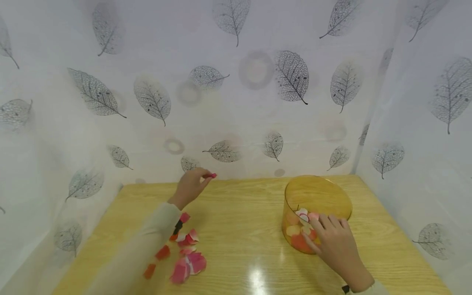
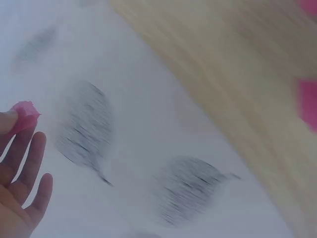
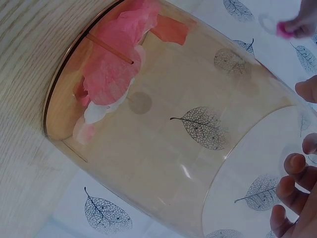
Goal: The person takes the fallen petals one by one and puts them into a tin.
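My left hand is raised over the far part of the table and pinches a small pink petal between thumb and fingers. In the left wrist view that petal sits at the fingertips, the other fingers spread. My right hand is at the near side of a clear amber cylindrical container, fingers loosely bent and holding nothing. The right wrist view puts its fingers by the container's open rim; whether they touch it I cannot tell. Pink, white and orange petals lie inside at the bottom.
Pink petals and red-orange pieces lie scattered on the wooden table beside my left forearm, with a small dark piece among them. White leaf-patterned sheeting rises behind the table and at both sides.
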### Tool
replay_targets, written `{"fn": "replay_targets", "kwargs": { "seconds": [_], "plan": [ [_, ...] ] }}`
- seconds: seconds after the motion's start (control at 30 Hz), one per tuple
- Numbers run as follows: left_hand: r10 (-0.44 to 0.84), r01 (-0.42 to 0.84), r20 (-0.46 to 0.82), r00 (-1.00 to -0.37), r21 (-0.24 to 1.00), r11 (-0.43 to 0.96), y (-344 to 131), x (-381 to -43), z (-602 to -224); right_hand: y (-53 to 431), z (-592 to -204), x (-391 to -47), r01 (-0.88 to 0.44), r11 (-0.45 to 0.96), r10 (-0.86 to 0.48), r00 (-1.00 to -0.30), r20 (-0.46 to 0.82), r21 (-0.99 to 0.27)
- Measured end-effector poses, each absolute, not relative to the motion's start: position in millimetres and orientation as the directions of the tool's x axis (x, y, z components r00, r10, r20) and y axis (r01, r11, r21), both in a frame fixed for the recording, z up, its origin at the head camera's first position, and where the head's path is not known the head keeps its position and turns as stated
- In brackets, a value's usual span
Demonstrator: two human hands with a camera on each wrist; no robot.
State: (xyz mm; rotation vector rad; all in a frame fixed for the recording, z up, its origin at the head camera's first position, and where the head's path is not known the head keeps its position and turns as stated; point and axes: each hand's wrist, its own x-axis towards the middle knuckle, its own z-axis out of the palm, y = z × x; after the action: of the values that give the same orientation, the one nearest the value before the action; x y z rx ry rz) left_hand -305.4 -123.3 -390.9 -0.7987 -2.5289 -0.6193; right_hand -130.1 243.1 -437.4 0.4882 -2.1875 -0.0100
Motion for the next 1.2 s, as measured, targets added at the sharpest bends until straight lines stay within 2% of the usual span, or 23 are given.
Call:
{"fn": "replay_targets", "kwargs": {
  "seconds": [0.3,0.43,0.77,1.2],
  "plan": [
    [0.664,0.846,0.553,-0.503,0.158,0.509,0,-275,-360,243,-439,-131,-0.337,0.922,-0.357,-0.557,0.750,0.189],
    [0.730,0.884,0.524,-0.440,0.108,0.455,38,-262,-357,243,-440,-131,-0.338,0.921,-0.360,-0.558,0.748,0.192],
    [0.806,0.902,0.422,-0.415,0.075,0.425,106,-251,-363,245,-442,-131,-0.326,0.923,-0.360,-0.555,0.749,0.203],
    [0.821,0.885,0.345,-0.455,0.069,0.461,150,-250,-377,248,-441,-130,-0.298,0.927,-0.364,-0.569,0.738,0.228]
  ]
}}
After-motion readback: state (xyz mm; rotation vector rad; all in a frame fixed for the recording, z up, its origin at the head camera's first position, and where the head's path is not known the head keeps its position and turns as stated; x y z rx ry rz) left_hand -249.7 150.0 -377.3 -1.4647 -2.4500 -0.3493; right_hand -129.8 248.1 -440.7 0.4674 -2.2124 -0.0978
